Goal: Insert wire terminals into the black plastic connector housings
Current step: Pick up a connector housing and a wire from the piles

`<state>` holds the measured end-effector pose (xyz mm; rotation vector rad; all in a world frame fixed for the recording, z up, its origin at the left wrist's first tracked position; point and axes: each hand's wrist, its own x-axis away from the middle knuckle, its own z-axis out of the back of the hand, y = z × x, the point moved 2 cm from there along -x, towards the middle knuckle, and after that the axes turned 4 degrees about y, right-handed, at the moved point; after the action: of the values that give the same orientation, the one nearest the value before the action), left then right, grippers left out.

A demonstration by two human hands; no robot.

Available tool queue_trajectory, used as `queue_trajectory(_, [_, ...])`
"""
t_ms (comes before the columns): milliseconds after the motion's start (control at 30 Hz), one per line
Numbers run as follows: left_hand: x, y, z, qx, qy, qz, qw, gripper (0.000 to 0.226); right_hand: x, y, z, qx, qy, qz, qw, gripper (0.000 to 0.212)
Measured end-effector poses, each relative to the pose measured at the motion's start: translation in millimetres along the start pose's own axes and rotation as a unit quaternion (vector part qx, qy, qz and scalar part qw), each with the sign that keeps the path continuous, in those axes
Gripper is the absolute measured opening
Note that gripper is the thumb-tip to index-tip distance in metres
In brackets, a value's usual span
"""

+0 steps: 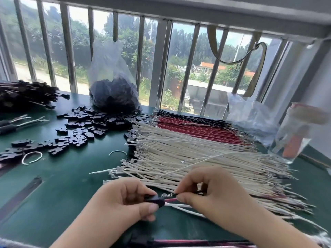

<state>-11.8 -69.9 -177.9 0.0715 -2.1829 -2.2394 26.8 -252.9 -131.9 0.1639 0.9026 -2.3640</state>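
While pinched between thumb and curled fingers of the left hand, black connector housing held low and near the front edge of the green table. Red wire and white wire already seated in that housing, trailing right under the right hand. Right thumb and forefinger closed tight on a black wire, its metal terminal pointing left, just beside the housing's rear face; whether touching or slightly apart cannot be told. Remaining right fingers curled loosely over the wires.

Behind the hands, broad flat stack of white wires with terminals facing left, then a band of red wires, then a thin row of black wires farthest back. One white wire lifted out of the stack, angled across it toward the right hand.

Left of the stacks, loose black housings scattered across the table. Clear plastic bag of more housings upright at the back, against the window bars. Bundle of finished assemblies at far left rear. Two curved offcuts of white wire lying on bare table, well apart. Crumpled clear bag and clear bottle at right.
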Motion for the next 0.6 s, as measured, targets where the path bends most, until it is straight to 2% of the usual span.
queue_trajectory(233, [-1.2, -1.6, -0.2, -0.045, -0.002, -0.018, 0.999, 0.029, -1.5, -1.8, -5.3, 0.005, -0.010, -0.028, 1.000, 0.023])
queue_trajectory(367, [-1.6, -2.7, -1.0, -0.058, -0.013, -0.024, 0.998, 0.027, 0.3, -4.7, -6.2, 0.018, 0.014, 0.011, 1.000, 0.028])
queue_trajectory(467, [-1.2, -2.9, 3.4, -0.019, -0.021, -0.012, 1.000, 0.018, 2.8, -8.7, -3.8, -0.007, 0.032, 0.062, 0.998, 0.029])
queue_trajectory(600, [0.4, -2.9, 6.7, 0.004, -0.017, -0.012, 1.000, 0.019, -0.5, -9.9, -2.8, -0.033, 0.002, 0.037, 0.999, 0.030])
